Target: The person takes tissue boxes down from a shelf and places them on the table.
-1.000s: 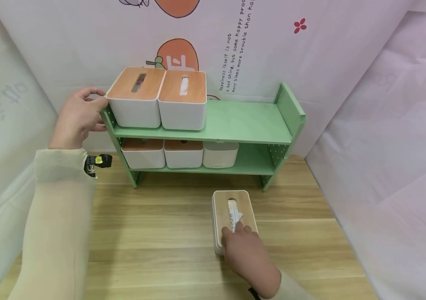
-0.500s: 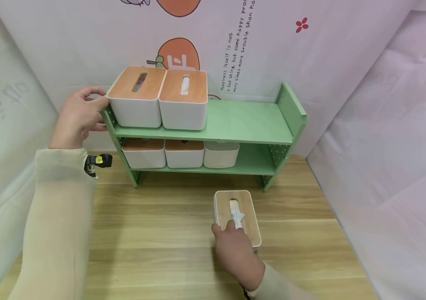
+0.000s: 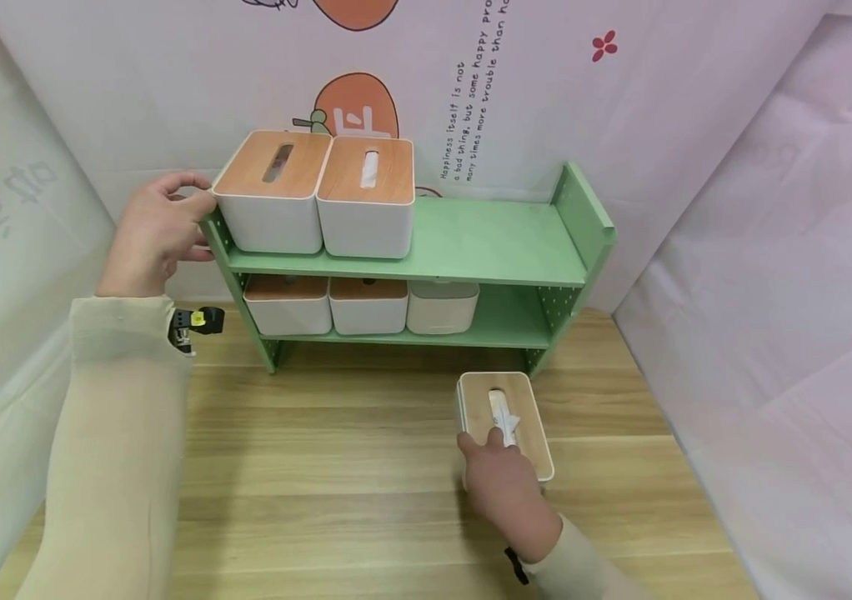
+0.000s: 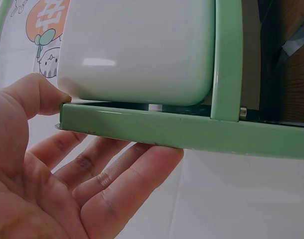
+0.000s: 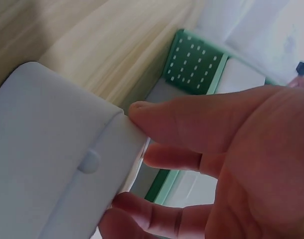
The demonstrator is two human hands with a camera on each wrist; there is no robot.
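My left hand (image 3: 157, 229) holds the left side panel of a green two-tier shelf (image 3: 501, 242). In the left wrist view its thumb bends over the panel's end, and the fingers lie along the outer face. My right hand (image 3: 512, 492) grips the near end of a white tissue box (image 3: 477, 404) with a wood-look lid, in front of the shelf's right half. A piece of tissue pokes from the lid's slot. From the right wrist, the thumb (image 5: 182, 117) presses on the box's edge, with fingers over the lid side. Whether the box touches the table cannot be told.
Two wood-lidded boxes (image 3: 366, 225) stand side by side at the left of the upper tier. Three boxes line the lower tier, the rightmost a cream box (image 3: 441, 312). Cloth walls (image 3: 794, 292) flank the wooden table (image 3: 321, 467).
The right hand first shifted left across the tissue box's near end. Hand and box have since moved right and slightly toward the shelf. The left hand keeps its place on the panel.
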